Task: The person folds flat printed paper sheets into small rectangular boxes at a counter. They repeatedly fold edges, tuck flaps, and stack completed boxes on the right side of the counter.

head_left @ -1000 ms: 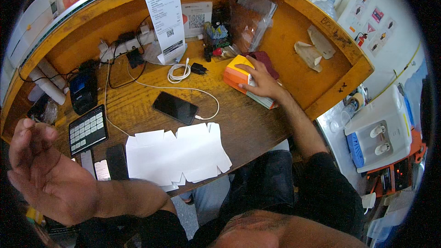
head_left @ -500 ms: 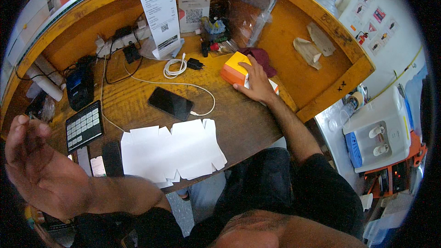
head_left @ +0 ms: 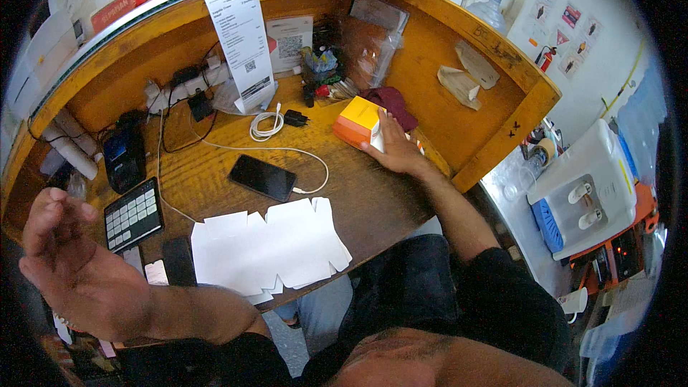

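Observation:
My right hand (head_left: 395, 145) is at the right end of an orange and yellow box (head_left: 358, 120) with a white side, standing on the desk. The thumb lies along its near side and the fingers bend over its far part; my palm hides that end. Raised at the left, my left hand (head_left: 89, 261) is empty, palm up, with loosely curved fingers apart. A flat, notched white cardboard sheet (head_left: 269, 249) lies at the desk's front edge. Just beyond it a black phone (head_left: 262, 177) rests beside a white cable.
A tablet (head_left: 134, 215) and several phones lie near my left forearm. Behind are a card terminal (head_left: 123, 158), a hanging paper receipt (head_left: 240, 46), a coiled white cable (head_left: 266, 125) and a black charger (head_left: 294, 118). A maroon cloth (head_left: 393, 105) sits behind the box, against the raised wooden side.
The whole view has shifted slightly. My right fingers have slid from the box's yellow top toward its right end. My left hand stays raised, a little lower in the picture.

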### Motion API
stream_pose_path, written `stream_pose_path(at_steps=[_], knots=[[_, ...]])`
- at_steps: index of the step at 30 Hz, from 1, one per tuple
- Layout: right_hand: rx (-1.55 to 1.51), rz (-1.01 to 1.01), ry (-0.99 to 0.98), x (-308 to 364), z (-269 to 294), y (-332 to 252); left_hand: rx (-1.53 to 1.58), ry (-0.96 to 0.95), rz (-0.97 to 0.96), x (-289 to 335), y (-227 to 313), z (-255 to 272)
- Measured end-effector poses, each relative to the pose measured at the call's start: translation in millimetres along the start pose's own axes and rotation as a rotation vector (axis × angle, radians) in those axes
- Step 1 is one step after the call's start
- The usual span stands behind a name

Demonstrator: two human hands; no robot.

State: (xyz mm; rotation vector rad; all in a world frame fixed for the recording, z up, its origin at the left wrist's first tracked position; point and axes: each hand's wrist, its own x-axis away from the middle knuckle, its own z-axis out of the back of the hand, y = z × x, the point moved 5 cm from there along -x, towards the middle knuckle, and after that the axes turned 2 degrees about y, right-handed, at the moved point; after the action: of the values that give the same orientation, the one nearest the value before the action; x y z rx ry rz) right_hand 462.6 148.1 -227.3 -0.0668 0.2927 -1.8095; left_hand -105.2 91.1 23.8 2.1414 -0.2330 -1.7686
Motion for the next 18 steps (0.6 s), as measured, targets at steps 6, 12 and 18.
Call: stream_pose_path(at_steps=[6,12,18], knots=[[0.008,0.162,0.032,10.7,-0.8,18.4,-0.001,0.152,-0.028,2.6,-1.0,1.4],[-0.061,0.161,0.083,14.1,0.4,18.2,-0.150,-0.073,-0.028,-8.2,-17.1,21.5],[-0.176,0.119,0.080,3.4,-14.5,55.3,-0.027,0.023,-0.128,-20.7,14.1,-22.6]])
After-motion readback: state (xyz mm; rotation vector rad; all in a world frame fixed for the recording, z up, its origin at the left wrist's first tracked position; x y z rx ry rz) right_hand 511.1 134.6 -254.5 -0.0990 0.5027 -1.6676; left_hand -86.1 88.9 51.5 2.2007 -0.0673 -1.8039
